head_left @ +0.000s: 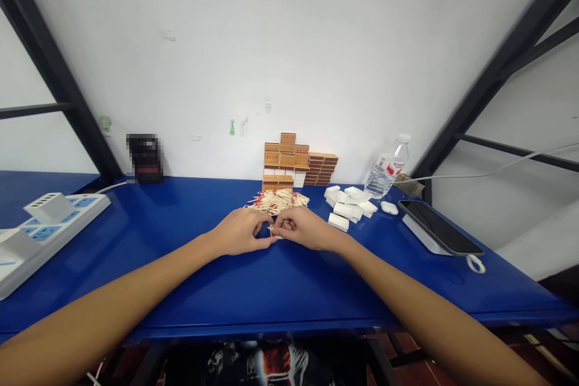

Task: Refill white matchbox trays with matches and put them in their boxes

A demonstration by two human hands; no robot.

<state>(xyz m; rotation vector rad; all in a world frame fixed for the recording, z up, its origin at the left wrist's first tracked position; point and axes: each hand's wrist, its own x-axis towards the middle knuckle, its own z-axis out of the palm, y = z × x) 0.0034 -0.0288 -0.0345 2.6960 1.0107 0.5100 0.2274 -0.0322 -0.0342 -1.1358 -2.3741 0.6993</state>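
Observation:
My left hand [242,232] and my right hand [302,228] meet at the middle of the blue table [181,265], fingers curled together around a small bundle of matches [274,230] that may sit in a small box; the fingers hide most of it. Just behind the hands lies a loose pile of red-tipped matches [278,199]. Behind the pile, brown matchboxes [286,160] are stacked against the white wall. To the right of my right hand lie several white inner trays [348,205].
A clear water bottle [386,170] stands at the back right. A phone [438,227] rests on a white stand, with a small white case [389,207] beside it. A white power strip [40,226] lies at the left edge. Black frame bars slant up on both sides.

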